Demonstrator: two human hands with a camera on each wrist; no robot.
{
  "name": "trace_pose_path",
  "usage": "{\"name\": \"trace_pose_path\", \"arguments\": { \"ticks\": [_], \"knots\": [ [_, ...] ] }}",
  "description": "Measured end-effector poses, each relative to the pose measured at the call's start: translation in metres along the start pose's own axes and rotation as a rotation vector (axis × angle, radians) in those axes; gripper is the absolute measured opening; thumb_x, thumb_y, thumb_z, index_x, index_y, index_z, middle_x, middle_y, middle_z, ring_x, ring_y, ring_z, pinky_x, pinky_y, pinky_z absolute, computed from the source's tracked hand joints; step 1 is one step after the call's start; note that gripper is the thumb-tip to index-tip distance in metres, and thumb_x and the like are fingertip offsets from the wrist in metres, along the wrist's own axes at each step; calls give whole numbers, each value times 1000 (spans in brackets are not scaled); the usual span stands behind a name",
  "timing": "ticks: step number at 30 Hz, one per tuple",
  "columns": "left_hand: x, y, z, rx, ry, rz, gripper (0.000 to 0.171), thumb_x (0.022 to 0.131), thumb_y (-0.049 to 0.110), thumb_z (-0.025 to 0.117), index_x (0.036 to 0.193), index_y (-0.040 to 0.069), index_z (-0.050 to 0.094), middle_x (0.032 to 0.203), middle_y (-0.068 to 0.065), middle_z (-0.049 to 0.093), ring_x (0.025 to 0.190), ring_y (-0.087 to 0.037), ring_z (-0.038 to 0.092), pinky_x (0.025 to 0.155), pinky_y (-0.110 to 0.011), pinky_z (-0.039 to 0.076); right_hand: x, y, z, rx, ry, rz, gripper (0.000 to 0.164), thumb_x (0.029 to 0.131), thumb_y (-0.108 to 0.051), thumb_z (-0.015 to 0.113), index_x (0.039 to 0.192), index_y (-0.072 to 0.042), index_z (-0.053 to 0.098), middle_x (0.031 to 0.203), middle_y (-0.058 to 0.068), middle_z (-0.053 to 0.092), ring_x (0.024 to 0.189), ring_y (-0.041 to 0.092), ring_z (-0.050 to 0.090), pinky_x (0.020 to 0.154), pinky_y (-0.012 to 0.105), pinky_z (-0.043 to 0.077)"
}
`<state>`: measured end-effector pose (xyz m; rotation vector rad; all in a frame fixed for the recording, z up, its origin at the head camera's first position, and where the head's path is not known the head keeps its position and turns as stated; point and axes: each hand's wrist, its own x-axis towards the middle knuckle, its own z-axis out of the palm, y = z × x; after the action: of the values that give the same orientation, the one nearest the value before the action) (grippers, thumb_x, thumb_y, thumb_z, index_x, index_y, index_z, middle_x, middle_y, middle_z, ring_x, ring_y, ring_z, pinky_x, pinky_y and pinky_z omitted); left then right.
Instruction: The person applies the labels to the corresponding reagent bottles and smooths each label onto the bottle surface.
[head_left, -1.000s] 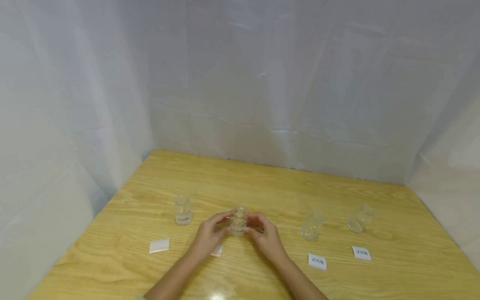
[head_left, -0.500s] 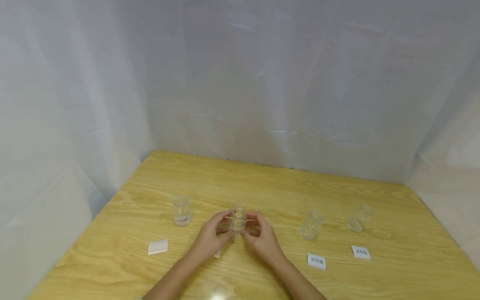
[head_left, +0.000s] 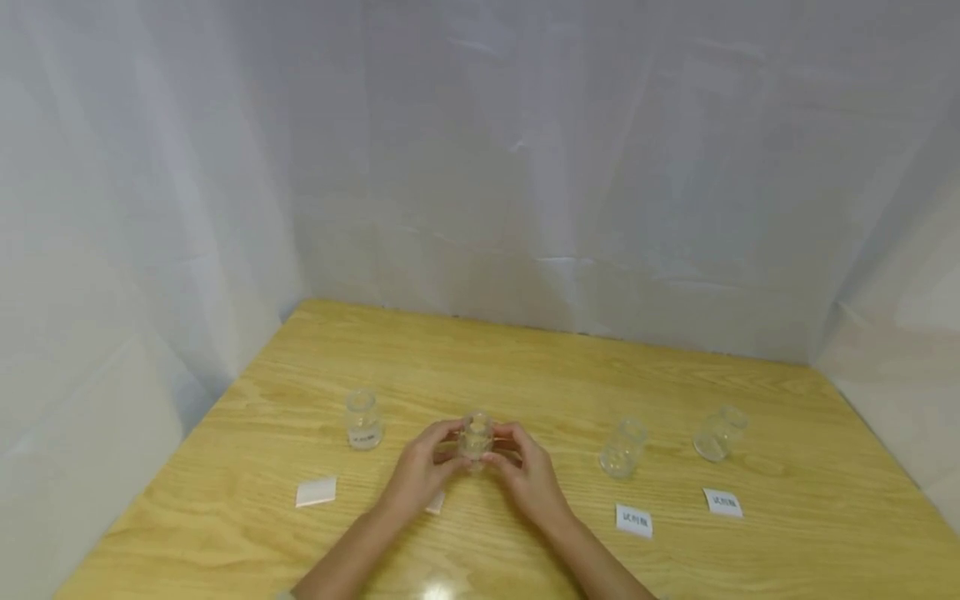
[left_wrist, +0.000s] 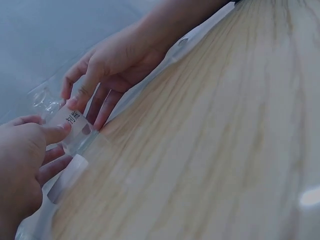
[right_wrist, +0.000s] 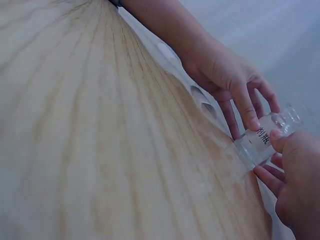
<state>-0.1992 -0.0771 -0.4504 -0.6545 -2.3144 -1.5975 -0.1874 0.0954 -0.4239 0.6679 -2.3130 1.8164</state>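
Observation:
Between both hands, at the middle of the wooden table, stands a small clear glass bottle point(head_left: 476, 433). My left hand point(head_left: 420, 468) grips its left side, fingers curled behind and thumb on the front. From the right side my right hand point(head_left: 527, 475) holds it the same way. Both thumbs press a white paper label point(left_wrist: 74, 119) with dark printed characters against the bottle's front, as the right wrist view also shows. The thumbs cover part of that label. A pale card point(head_left: 435, 502) lies beside my left wrist, partly hidden by it.
To the left stands a glass bottle point(head_left: 363, 421) bearing a label, with a blank pale card point(head_left: 316, 492) before it. Two glass bottles, one nearer point(head_left: 622, 450) and one farther point(head_left: 720, 433), are on the right, each behind a printed card point(head_left: 633, 521). White curtains point(head_left: 555, 208) surround the table.
Both thumbs have come closer together over the bottle's front and now cover lettering that showed one second ago. The bottle has stayed at about the same spot between the hands.

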Motion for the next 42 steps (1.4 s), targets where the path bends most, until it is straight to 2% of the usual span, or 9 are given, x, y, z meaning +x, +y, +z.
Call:
{"name": "trace_pose_path", "arguments": {
  "ticks": [6, 13, 19, 24, 28, 31, 35, 38, 42],
  "knots": [
    [1, -2, -8, -57, -31, -4, 41, 79, -1, 66, 118, -3, 55, 117, -18, 56, 104, -34, 55, 82, -34, 48, 1, -2, -1, -14, -14, 7, 28, 84, 5, 60, 110, 8, 51, 115, 20, 55, 103, 37, 54, 84, 39, 47],
    [1, -1, -10, -135, -40, -139, 37, 85, 4, 62, 121, 0, 56, 122, -16, 54, 109, -32, 52, 86, -33, 46, 1, -2, -1, -9, -12, 14, 28, 84, 5, 60, 111, 7, 51, 115, 20, 55, 103, 37, 54, 85, 40, 47],
    [1, -1, -10, -176, -32, -205, 35, 86, 3, 61, 121, -1, 56, 123, -15, 54, 110, -32, 52, 88, -31, 45, 1, 0, 0, 16, -6, 16, 28, 84, 8, 59, 111, 9, 50, 114, 24, 54, 103, 40, 53, 85, 40, 47],
    [1, -2, -7, -181, -10, -191, 39, 86, 2, 61, 124, -1, 53, 123, -17, 54, 108, -32, 52, 89, -35, 44, 1, -3, 0, 37, -9, 30, 33, 84, 10, 59, 115, 11, 47, 114, 27, 52, 103, 42, 52, 86, 39, 46],
    [0, -2, -7, -184, 4, -146, 43, 85, -4, 60, 126, -1, 51, 124, -18, 52, 109, -34, 51, 88, -36, 45, 1, -4, 0, 43, 0, 35, 41, 81, 13, 59, 119, 12, 43, 112, 28, 52, 103, 43, 52, 87, 46, 44],
    [-1, -1, -6, -139, 45, -83, 45, 82, -10, 60, 125, 0, 52, 124, -17, 52, 111, -33, 50, 89, -38, 45, 0, -6, -2, 16, 16, 35, 43, 81, 12, 59, 120, 12, 41, 113, 28, 52, 105, 42, 50, 88, 51, 42],
    [-2, 9, -2, -41, 171, 123, 46, 75, -19, 62, 117, -3, 53, 116, -17, 54, 106, -30, 51, 86, -41, 45, -5, -17, -9, -40, 59, 0, 39, 81, 12, 58, 117, 12, 44, 113, 27, 53, 105, 41, 50, 87, 52, 42],
    [-3, 30, 5, -18, 277, 340, 42, 68, -25, 61, 106, -10, 54, 105, -21, 56, 97, -30, 52, 83, -36, 45, -12, -25, -21, -81, 108, -94, 34, 80, 17, 58, 112, 13, 47, 109, 25, 55, 101, 40, 52, 82, 52, 44],
    [-5, 60, 20, -49, 311, 563, 35, 64, -24, 59, 97, -14, 52, 95, -22, 54, 90, -28, 52, 83, -25, 44, -21, -28, -44, -155, 162, -303, 32, 75, 24, 57, 105, 15, 50, 102, 23, 57, 94, 34, 56, 77, 43, 49]
  ]
}}
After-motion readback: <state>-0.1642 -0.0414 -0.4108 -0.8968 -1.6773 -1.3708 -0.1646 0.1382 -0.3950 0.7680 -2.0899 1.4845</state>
